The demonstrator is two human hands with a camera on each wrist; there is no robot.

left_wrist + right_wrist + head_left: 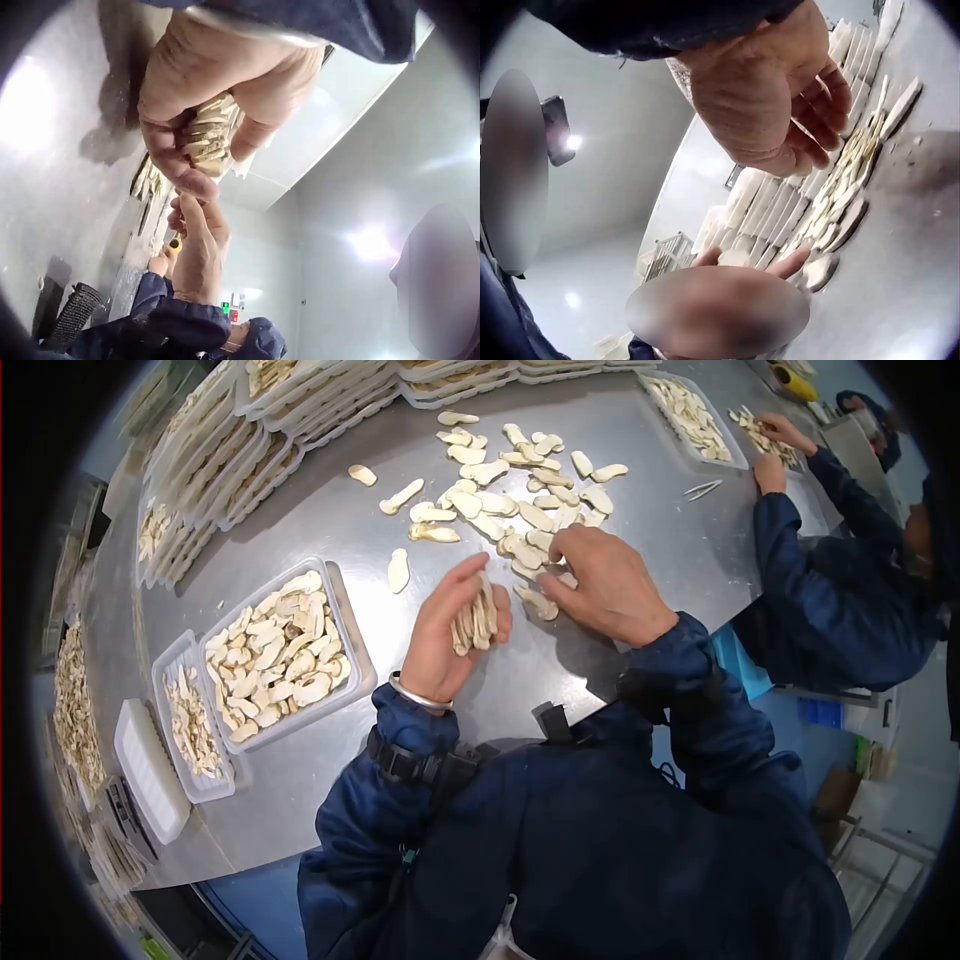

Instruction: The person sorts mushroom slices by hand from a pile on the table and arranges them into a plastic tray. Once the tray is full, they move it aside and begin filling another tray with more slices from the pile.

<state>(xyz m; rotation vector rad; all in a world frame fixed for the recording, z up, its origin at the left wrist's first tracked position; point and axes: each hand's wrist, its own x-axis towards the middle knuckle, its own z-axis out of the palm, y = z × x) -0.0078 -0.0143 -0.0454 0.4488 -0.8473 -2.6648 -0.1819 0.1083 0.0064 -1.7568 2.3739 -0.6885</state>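
Bench (350,540), near edge: gripping stacked slices (474,624) in left hand (442,628), poising right hand (612,586) over loose slices (465,505) with fingers' grasp unclear; perhaps risking slippage from overpacking.

- Stack of mushroom slices (474,625): cream with tan edges, packed face to face, gripped in the left hand (447,628) above the table (320,510).
- Loose mushroom slices (466,505): pale, oblong, lying flat on the metal, many overlapping, the nearest beside the right hand (614,586).
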